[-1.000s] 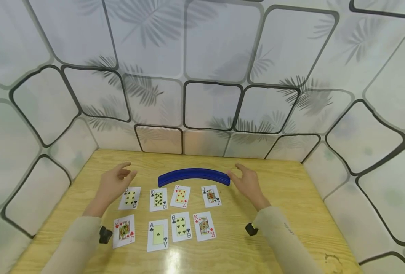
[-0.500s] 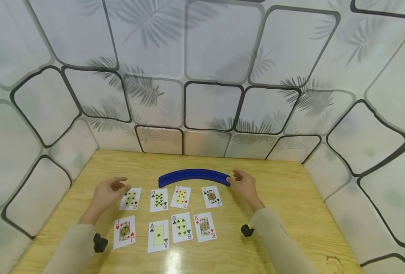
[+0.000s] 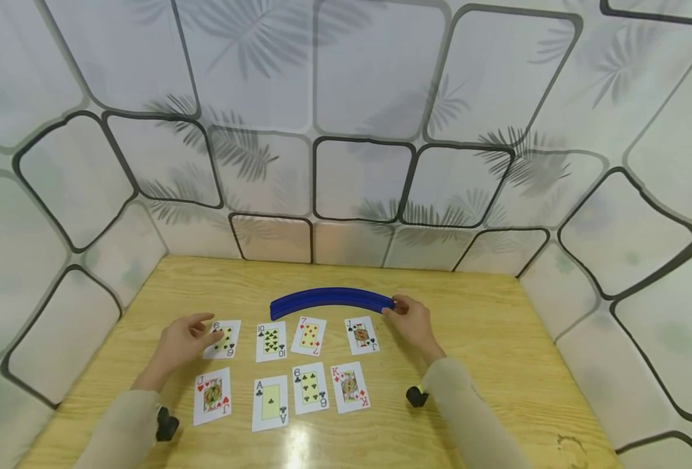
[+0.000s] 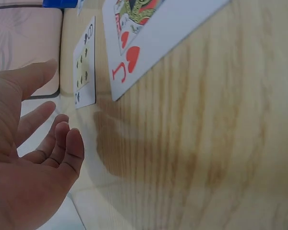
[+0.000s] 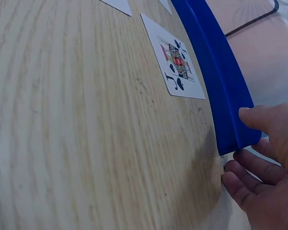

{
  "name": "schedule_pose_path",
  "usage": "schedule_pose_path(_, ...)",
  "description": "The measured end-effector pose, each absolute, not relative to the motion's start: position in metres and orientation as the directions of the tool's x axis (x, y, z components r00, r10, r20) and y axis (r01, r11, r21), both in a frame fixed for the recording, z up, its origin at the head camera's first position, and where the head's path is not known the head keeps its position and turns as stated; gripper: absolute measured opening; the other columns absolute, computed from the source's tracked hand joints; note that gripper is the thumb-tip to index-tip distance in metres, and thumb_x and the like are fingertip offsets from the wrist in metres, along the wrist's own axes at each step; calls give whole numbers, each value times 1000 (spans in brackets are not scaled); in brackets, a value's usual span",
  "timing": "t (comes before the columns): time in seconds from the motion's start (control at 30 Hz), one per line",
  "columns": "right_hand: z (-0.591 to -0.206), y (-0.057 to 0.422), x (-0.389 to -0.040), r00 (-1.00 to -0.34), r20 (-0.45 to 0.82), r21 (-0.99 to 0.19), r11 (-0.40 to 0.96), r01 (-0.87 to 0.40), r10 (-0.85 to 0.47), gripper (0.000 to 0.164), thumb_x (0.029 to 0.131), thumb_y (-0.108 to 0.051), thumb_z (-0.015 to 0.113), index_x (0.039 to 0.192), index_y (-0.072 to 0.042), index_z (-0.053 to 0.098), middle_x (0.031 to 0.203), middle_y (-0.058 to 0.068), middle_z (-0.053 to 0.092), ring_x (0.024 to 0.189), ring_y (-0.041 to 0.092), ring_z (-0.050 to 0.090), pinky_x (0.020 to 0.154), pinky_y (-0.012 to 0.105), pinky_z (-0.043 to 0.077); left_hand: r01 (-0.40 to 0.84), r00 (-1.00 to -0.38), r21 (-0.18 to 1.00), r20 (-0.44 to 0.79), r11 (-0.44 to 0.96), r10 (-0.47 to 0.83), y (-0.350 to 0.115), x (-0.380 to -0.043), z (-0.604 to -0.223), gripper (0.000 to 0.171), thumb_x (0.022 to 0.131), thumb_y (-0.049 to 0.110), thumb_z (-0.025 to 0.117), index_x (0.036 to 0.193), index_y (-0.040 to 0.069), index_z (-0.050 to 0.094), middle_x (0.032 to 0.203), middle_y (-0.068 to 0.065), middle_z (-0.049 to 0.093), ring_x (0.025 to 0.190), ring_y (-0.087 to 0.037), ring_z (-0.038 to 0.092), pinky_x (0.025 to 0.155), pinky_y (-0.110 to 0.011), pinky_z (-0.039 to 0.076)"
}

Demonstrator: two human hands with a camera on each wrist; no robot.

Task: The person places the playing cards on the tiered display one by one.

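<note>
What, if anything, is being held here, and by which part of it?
The curved blue card holder, pinched at its right end by the right grip. The left grip holds nothing.

Right grip at blue rack

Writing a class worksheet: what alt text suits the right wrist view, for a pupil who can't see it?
A person's right hand pinches the near end of a curved blue strip between thumb and finger. Beside it, a black-suited jack lies face up on a wooden table, with parts of two more cards at the top edge.
</note>
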State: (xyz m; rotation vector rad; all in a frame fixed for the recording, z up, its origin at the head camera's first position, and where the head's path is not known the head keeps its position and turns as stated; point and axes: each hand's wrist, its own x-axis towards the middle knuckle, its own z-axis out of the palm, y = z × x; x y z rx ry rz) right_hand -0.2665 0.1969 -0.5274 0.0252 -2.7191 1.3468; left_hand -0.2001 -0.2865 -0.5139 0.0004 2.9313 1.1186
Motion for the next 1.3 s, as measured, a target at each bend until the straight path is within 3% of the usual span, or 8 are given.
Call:
schedule_pose_path(0.47,-537,194,-267,-994,94,-806,590,-38,65,46,95,-15,78,134,6,67,117,23,74,108,35,70,95,50,59,-6,-1000,616,-27,787,13,-286,-205,-522,72,92,39,83,139,-9,60,119,-32,67,107,-42,65,91,-58,56)
schedule_pose_path(0.93,-548,199,-271,-996,81,-808,587,-40,44,47,95,-15,77,135,6,66,120,23,73,109,34,69,94,49,59,-7,-999,598,-43,801,23,-287,-206,-527,68,90,32,85,138,-9,61,119,-36,66,108,-46,65,93,-61,55)
schedule_pose_path(1.3,-548,200,-271,-998,57,-819,572,-29,30,51,96,-17,77,140,4,63,124,22,72,112,33,67,97,49,58,-18,-998,598,-54,801,18,-286,-207,-522,68,90,32,86,138,-8,61,112,-30,66,95,-34,60,83,-50,55)
